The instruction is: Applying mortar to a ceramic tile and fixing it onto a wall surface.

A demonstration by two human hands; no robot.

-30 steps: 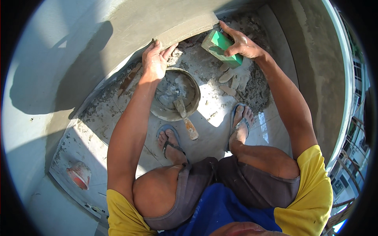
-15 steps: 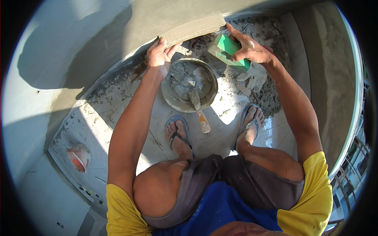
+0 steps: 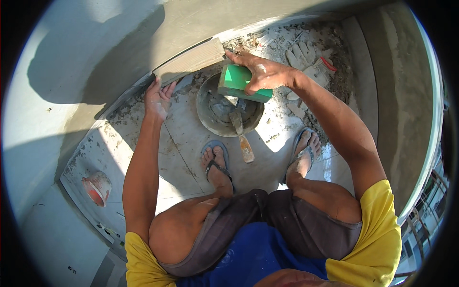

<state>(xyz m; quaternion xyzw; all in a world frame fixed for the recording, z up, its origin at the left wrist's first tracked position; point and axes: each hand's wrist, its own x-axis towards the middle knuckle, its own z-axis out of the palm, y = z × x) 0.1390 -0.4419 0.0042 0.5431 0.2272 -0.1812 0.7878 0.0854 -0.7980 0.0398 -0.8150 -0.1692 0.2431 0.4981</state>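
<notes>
My left hand (image 3: 160, 95) grips the left end of a beige tile strip (image 3: 186, 62) lying along the foot of the curved plastered wall. My right hand (image 3: 256, 74) holds a green block (image 3: 232, 76) with grey sides, its forefinger reaching to the strip's right end. The block hangs over a round pan of grey mortar (image 3: 210, 117), partly hiding it. A trowel (image 3: 244, 146) with a mortar-smeared orange handle rests in the pan, its handle over the rim.
Pale gloves (image 3: 311, 64) lie among debris at upper right. A dirty red-and-white container (image 3: 95, 189) lies at lower left on the tiled floor (image 3: 181, 162). Curved walls (image 3: 397, 105) surround me, with poles outside at far right. My sandalled feet are below the pan.
Both hands have moved left with the tile strip along the wall and somewhat down in the picture. The green block has come over the pan, and the gloves now show more.
</notes>
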